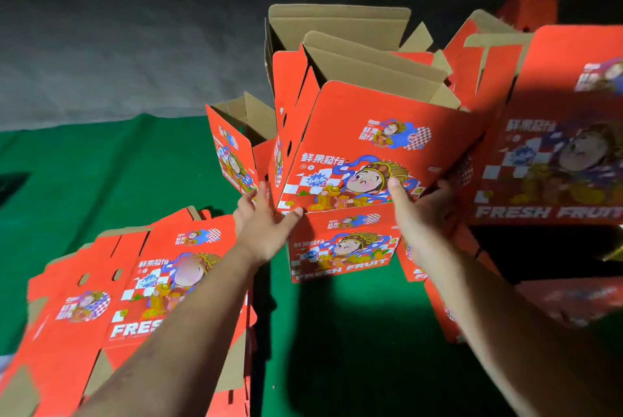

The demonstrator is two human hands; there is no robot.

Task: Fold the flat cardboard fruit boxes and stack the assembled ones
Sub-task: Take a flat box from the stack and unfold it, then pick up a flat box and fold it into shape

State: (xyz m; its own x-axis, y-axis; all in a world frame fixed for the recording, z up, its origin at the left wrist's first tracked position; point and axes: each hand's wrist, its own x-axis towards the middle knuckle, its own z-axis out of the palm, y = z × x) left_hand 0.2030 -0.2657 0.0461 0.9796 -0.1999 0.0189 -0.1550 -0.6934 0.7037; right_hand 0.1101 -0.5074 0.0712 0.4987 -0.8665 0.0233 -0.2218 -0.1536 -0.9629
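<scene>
An assembled red fruit box (364,133) with open brown top flaps tilts on top of another assembled red box (340,248) standing on the green mat. My left hand (263,224) presses its lower left corner, fingers straight on the side and thumb along the front bottom edge. My right hand (418,214) grips its lower right corner, thumb on the printed front and fingers round the side. A pile of flat red box blanks (101,298) lies at the lower left under my left forearm.
More assembled open boxes stand behind (337,22) and to the left (232,147) of the held one. A large red box (556,147) is close on the right, with others below it. Green mat (101,164) covers the floor; grey ground (101,46) lies beyond.
</scene>
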